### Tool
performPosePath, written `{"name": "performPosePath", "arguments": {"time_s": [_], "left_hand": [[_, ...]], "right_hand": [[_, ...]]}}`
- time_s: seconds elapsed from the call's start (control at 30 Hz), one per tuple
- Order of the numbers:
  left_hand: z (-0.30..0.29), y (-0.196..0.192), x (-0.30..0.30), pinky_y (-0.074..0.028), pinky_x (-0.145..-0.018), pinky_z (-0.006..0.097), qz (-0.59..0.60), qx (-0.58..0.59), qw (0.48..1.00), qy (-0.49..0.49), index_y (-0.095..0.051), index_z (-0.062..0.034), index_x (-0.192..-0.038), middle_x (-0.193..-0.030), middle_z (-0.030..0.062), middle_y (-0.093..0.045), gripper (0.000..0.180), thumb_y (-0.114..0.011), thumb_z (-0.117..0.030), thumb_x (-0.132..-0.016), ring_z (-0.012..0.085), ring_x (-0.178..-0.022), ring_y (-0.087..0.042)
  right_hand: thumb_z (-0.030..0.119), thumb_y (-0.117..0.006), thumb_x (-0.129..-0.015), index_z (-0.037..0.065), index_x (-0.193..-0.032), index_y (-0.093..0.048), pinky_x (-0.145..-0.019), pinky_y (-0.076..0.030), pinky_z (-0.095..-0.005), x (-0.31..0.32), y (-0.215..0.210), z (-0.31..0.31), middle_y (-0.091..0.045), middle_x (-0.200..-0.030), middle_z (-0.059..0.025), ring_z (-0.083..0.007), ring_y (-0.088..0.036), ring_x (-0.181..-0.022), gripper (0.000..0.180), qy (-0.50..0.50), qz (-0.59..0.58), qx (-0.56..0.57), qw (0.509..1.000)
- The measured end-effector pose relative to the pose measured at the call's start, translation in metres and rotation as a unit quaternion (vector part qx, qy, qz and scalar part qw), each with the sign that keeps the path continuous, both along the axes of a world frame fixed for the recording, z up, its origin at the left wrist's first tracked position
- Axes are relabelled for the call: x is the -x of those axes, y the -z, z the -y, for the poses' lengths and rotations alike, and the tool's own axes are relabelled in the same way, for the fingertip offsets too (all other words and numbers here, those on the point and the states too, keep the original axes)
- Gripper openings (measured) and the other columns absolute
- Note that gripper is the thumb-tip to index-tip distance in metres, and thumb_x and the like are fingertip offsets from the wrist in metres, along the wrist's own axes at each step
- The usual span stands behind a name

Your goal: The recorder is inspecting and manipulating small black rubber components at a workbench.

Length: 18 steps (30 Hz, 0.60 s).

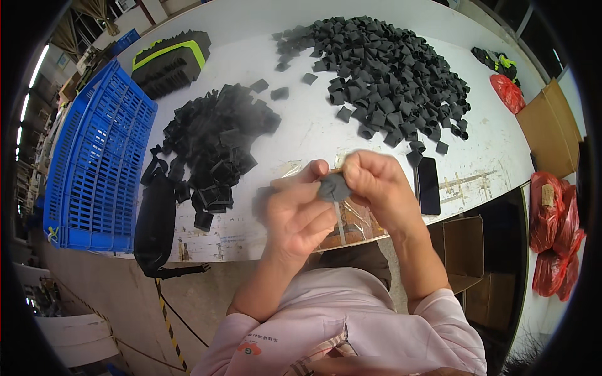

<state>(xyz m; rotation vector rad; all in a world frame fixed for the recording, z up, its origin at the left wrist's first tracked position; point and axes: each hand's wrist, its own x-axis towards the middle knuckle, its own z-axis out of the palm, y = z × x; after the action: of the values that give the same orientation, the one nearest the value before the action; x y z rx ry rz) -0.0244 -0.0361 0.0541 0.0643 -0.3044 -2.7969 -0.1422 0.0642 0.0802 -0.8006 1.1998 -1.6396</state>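
My left hand [296, 210] and my right hand [376, 185] meet above the near edge of the white table [301, 135], both pinching one small dark grey foam piece [333, 188] between their fingertips. The piece looks bent or folded; most of it is hidden by my fingers. Directly beyond my hands lies a large heap of black foam pieces [389, 75] at the right back. A second, denser pile of black pieces [216, 141] sits to the left of my hands.
A blue plastic crate [94, 156] stands at the table's left end. A black bag [155, 222] hangs over the near edge. A dark phone [428, 185] lies right of my hands. Cardboard boxes [552, 128] and red bags [552, 232] are at the right.
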Motion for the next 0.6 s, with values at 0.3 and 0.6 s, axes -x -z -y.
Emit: {"name": "performPosePath", "arguments": {"time_s": [0.3, 0.6], "left_hand": [[0.001, 0.028, 0.009, -0.02, -0.031, 0.017, 0.084, -0.021, 0.996, -0.02, -0.049, -0.0001, -0.1, -0.071, 0.0067, -0.057, 0.017, -0.041, -0.002, -0.085, 0.0036, -0.03, -0.028], [-0.008, 0.035, 0.002, -0.024, -0.032, 0.017, 0.083, 0.039, 0.995, -0.038, -0.049, -0.0017, -0.1, -0.076, 0.0073, -0.057, 0.017, -0.043, 0.001, -0.084, 0.0039, -0.033, -0.031]], "right_hand": [[0.028, -0.057, -0.084, 0.008, -0.068, -0.051, -0.044, -0.024, -0.018, 0.013, 0.052, 0.013, -0.042, -0.057, 0.0056, -0.0035, -0.031, -0.049, 0.026, -0.044, 0.117, -0.006, 0.992], [0.027, -0.056, -0.085, 0.006, -0.068, -0.052, -0.044, -0.028, -0.018, 0.015, 0.057, 0.011, -0.044, -0.058, 0.0047, -0.0043, -0.034, -0.049, 0.027, -0.057, 0.115, 0.019, 0.992]]}}
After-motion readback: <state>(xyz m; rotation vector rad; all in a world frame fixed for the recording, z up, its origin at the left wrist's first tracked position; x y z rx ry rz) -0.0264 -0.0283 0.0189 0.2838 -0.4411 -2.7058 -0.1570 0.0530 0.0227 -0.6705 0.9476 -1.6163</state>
